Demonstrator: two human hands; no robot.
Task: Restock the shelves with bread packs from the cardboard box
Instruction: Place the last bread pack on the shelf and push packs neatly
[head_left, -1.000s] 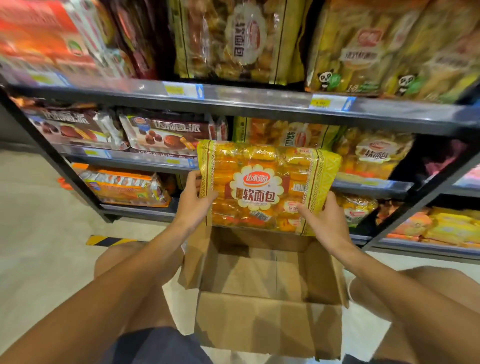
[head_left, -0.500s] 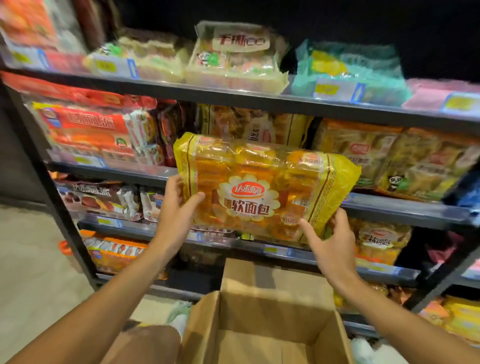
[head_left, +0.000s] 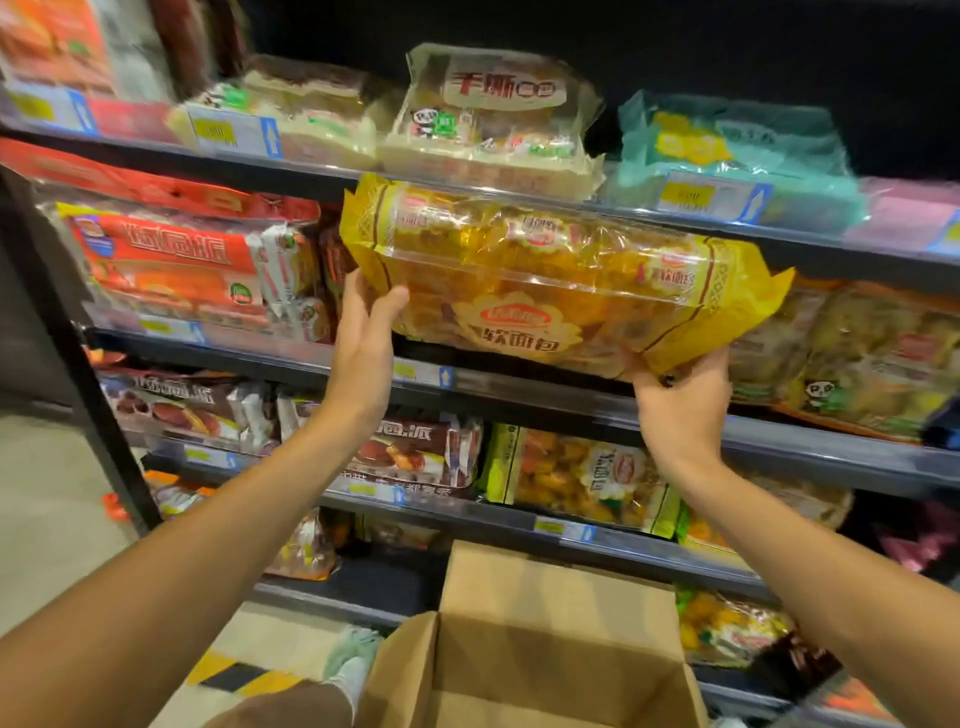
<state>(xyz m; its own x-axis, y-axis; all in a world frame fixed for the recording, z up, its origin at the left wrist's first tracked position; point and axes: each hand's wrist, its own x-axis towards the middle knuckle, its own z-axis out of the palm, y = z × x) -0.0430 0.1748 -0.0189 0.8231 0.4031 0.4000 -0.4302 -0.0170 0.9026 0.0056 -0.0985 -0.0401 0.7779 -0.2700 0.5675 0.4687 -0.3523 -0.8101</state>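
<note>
Yellow bread pack (head_left: 545, 280) (tilted) at a shelf (head_left: 519, 387) edge, left hand (head_left: 363, 332) and right hand (head_left: 680, 405) fingers gripped its ends, open cardboard box (head_left: 535, 639) below

We see pale floor (head_left: 47, 519) at the left, with a yellow and black striped marking (head_left: 228, 673) lower down. A light green shoe (head_left: 353, 657) rests on the floor near that marking. Yellow price tags (head_left: 691, 196) with blue arrow labels line the front rails. The black upright post (head_left: 78, 364) stands at the left. Behind the top row, the back wall (head_left: 727, 47) is dark.
</note>
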